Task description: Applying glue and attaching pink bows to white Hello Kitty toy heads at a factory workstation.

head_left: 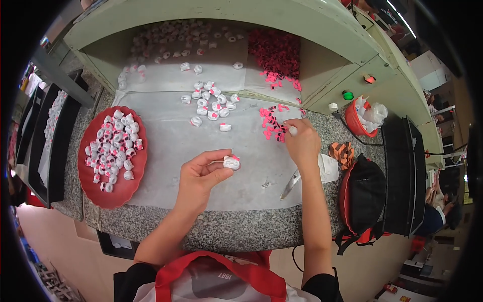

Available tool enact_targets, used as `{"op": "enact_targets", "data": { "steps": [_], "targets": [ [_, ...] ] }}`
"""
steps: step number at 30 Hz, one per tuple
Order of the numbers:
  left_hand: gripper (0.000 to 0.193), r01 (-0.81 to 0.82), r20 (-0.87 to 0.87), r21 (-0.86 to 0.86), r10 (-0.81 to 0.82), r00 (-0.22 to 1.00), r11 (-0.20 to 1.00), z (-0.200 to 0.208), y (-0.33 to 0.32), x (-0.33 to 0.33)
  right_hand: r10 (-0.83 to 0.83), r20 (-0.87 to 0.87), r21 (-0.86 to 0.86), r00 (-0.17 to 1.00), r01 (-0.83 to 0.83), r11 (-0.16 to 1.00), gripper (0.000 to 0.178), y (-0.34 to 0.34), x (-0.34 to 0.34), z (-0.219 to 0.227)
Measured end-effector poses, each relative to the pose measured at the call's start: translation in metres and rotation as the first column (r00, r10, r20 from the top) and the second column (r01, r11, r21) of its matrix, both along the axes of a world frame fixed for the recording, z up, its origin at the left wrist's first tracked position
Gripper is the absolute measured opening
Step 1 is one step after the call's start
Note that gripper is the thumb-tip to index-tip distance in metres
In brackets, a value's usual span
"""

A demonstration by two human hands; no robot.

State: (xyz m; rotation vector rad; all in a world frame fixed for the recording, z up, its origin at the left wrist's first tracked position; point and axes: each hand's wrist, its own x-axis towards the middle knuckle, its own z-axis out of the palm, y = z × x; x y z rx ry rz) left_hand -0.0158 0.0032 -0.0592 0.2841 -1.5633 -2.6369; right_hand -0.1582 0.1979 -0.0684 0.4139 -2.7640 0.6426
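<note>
While our left hand (197, 177) pinches a roundish white figure (231, 162) with pink trim between thumb and fingers above the pale sheet (161, 166), our right hand (304, 142), nearer the scattered pink pieces (271, 124), is at their right edge; they lie just left of its fingertips, and whether those close on one we cannot tell.

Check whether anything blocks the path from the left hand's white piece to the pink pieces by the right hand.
Nothing visible does: only bare sheet lies between the white piece in the left hand and the pink pieces by the right hand.
</note>
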Motion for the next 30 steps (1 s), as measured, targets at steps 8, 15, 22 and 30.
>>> {"op": "enact_targets", "data": {
  "steps": [8,15,22,30],
  "targets": [
    [0.033,-0.019,0.01,-0.014,0.019,1.0,1.0,0.002,-0.002,-0.003,-0.02,0.297,0.157,0.955,-0.028,0.987,0.021,-0.046,-0.023,0.011],
    [0.033,-0.027,0.006,0.01,0.027,1.0,1.0,0.006,-0.005,-0.003,0.08,0.174,0.039,0.982,-0.088,0.995,0.022,-0.031,0.005,0.002],
    [0.033,-0.088,-0.026,0.003,0.089,0.996,0.996,0.002,-0.005,-0.002,0.059,0.411,-0.401,0.91,0.122,0.908,0.015,-0.023,0.066,-0.01],
    [0.034,-0.064,-0.04,-0.059,0.062,0.997,0.996,0.0,0.0,-0.004,0.348,0.544,-0.692,0.763,0.173,0.701,0.009,-0.016,0.079,0.026]
  ]
}}
